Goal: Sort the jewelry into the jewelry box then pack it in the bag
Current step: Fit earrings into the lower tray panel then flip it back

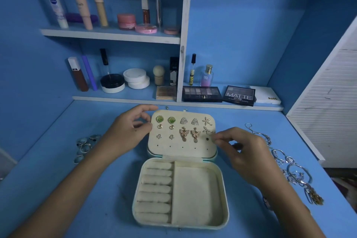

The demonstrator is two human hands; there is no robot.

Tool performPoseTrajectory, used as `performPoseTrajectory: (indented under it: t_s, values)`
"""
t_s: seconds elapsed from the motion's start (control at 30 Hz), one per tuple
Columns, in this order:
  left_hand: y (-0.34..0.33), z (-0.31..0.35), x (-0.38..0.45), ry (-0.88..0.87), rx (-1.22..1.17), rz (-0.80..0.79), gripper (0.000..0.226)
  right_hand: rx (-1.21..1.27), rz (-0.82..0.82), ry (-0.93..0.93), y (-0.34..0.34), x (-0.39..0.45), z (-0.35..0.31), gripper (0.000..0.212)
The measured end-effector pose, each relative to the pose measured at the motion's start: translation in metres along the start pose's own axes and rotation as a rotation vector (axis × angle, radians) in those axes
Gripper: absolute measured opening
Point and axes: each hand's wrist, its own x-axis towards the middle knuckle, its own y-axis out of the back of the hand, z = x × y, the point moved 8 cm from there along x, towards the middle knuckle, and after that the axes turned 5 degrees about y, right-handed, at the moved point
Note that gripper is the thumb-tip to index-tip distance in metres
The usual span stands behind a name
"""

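Note:
A cream jewelry box point(222, 199) lies open on the blue table, with ring rolls on its left and a bare compartment on its right. Its raised lid panel point(181, 150) carries several pairs of earrings: green squares, triangles, hearts, butterflies and starfish. My left hand point(127, 131) grips the lid's upper left corner, thumb in front and index finger along the top edge. My right hand point(245, 152) pinches thumb and forefinger together at the lid's right edge, on the tip of the lower starfish earring point(207, 131). No bag is in view.
Several silver rings point(85, 147) lie in a pile left of the box. Silver necklaces and bracelets point(289, 166) trail along the table's right side. Shelves with cosmetics and eyeshadow palettes point(201, 93) stand behind the box. A small earring back point(166, 107) lies behind the lid.

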Motion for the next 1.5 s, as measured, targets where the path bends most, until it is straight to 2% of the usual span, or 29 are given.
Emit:
performPoseTrajectory:
  t_s: [0.17,0.3,0.67,0.87,1.17,1.5]
  values:
    - [-0.004,-0.005,-0.002,0.007,-0.027,0.014,0.042,0.078,-0.014,-0.096,-0.002,-0.003,0.008,0.019]
    - [-0.004,-0.007,-0.004,0.023,-0.063,0.023,0.039,0.078,-0.042,-0.108,-0.005,-0.005,0.006,0.025]
    - [-0.003,-0.009,-0.007,0.032,-0.065,0.023,0.041,0.050,-0.058,-0.066,-0.010,-0.005,0.005,0.028]
    - [-0.003,-0.011,-0.008,0.031,-0.057,0.038,0.040,0.010,-0.068,-0.035,-0.014,-0.005,0.006,0.017]
    - [-0.003,-0.010,-0.007,0.021,-0.010,0.060,0.044,-0.062,-0.072,0.029,-0.016,-0.004,-0.001,0.016]
    - [-0.004,-0.008,-0.007,0.023,0.004,0.061,0.043,-0.067,-0.099,-0.012,-0.018,-0.005,-0.006,0.018]
